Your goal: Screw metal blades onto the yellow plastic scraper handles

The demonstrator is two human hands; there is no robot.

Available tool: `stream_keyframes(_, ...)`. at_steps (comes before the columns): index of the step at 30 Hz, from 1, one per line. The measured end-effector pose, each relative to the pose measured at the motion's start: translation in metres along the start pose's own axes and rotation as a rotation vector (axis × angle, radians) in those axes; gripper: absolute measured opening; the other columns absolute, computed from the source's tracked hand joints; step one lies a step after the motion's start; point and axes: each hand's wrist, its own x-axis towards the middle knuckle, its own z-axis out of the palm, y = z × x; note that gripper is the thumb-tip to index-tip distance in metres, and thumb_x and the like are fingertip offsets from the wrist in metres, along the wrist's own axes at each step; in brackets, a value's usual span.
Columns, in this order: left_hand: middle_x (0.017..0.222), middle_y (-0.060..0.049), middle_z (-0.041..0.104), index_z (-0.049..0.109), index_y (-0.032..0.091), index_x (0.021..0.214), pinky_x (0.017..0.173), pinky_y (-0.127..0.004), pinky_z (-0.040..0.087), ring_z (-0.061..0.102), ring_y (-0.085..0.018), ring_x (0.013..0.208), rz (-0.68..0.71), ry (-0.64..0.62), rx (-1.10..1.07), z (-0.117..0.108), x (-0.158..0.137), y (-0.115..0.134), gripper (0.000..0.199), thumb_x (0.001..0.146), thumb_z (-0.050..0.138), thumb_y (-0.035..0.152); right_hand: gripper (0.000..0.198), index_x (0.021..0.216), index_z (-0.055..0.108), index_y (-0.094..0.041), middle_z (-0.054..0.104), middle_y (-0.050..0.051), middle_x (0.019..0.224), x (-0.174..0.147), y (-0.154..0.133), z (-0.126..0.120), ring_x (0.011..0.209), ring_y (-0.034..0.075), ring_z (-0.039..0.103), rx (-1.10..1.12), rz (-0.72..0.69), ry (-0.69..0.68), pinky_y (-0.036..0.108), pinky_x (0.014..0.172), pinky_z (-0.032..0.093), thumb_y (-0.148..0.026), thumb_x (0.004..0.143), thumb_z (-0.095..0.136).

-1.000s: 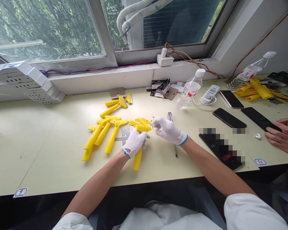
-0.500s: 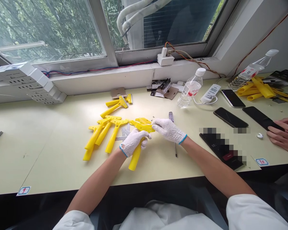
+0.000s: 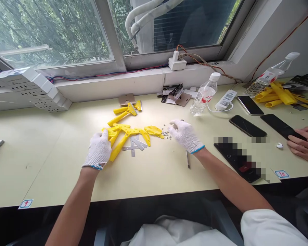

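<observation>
Curling the left hand [image 3: 96, 148] over the left side of the yellow handles [image 3: 119, 145], easily the nearer hand, can't tell if gripping one. Mostly lying on the table [image 3: 143, 177] just right of that hand, slanting lengthwise away and rightward, looking bright, smooth, wide-headed. Holding the right hand [image 3: 184, 136] half-bent beside loose screws [image 3: 166, 134], can't tell if pinching any.

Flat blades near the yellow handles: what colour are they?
Silvery-grey blades, clearest in the head view.
</observation>
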Motion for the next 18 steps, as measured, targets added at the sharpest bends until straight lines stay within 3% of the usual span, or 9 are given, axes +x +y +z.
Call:
stream_keyframes(3,0.152,-0.029,0.062,0.058,0.002,0.158,0.116,-0.052,0.05,0.06,-0.045,0.137,-0.005,-0.06,0.101,-0.004,0.007,-0.001,0.057,0.106,0.046,0.022,0.047,0.092,0.067,-0.027,0.056,-0.001,0.06,-0.004,0.039,-0.023,0.046,0.008,0.038,-0.302,0.002,0.087,0.032,0.048,0.022,-0.071,0.091,0.084)
stream_keyframes(5,0.154,-0.027,0.061,0.065,0.007,0.147,0.109,-0.055,0.052,0.059,-0.048,0.134,-0.034,-0.075,0.118,-0.011,0.014,0.004,0.05,0.104,0.05,0.027,0.058,0.081,0.055,-0.028,0.042,-0.006,0.055,-0.008,0.062,-0.034,0.043,0.005,0.022,-0.414,0.093,0.078,0.032,0.047,0.018,-0.075,0.083,0.09)
stream_keyframes(7,0.155,-0.025,0.061,0.065,0.009,0.144,0.105,-0.056,0.051,0.057,-0.049,0.133,-0.03,0.001,0.102,-0.02,0.028,0.014,0.048,0.102,0.053,0.03,0.066,0.078,0.048,-0.03,0.034,-0.011,0.051,-0.011,0.079,-0.039,0.042,0.003,0.015,-0.437,0.215,0.031,0.031,0.047,0.018,-0.072,0.074,0.098)
stream_keyframes(9,0.149,-0.025,0.065,0.063,0.009,0.145,0.105,-0.053,0.049,0.056,-0.046,0.134,0.061,0.093,0.048,-0.027,0.052,0.032,0.048,0.103,0.054,0.03,0.07,0.078,0.045,-0.03,0.028,-0.014,0.05,-0.011,0.088,-0.038,0.041,0.002,0.016,-0.327,0.332,-0.013,0.029,0.048,0.02,-0.064,0.067,0.105)
stream_keyframes(11,0.144,-0.027,0.068,0.06,0.006,0.148,0.107,-0.051,0.047,0.058,-0.04,0.132,0.138,0.102,0.026,-0.028,0.083,0.052,0.048,0.104,0.055,0.025,0.066,0.077,0.046,-0.029,0.028,-0.016,0.049,-0.009,0.089,-0.037,0.04,0.001,0.019,-0.103,0.429,-0.047,0.027,0.048,0.024,-0.048,0.067,0.109)
stream_keyframes(14,0.145,-0.029,0.068,0.058,0.006,0.146,0.107,-0.05,0.046,0.06,-0.038,0.133,0.153,0.039,0.032,-0.018,0.13,0.077,0.043,0.105,0.057,0.021,0.05,0.076,0.053,-0.026,0.038,-0.013,0.048,-0.002,0.082,-0.04,0.038,0.001,0.026,0.159,0.506,-0.083,0.024,0.046,0.026,-0.027,0.074,0.103)
stream_keyframes(18,0.132,-0.028,0.075,0.058,0.007,0.142,0.103,-0.046,0.05,0.071,-0.036,0.121,0.115,-0.042,0.013,-0.005,0.164,0.088,0.04,0.103,0.061,0.014,0.034,0.073,0.058,-0.023,0.055,-0.004,0.052,0.01,0.06,-0.049,0.04,0.003,0.046,0.335,0.572,-0.078,0.021,0.043,0.029,-0.026,0.089,0.088)
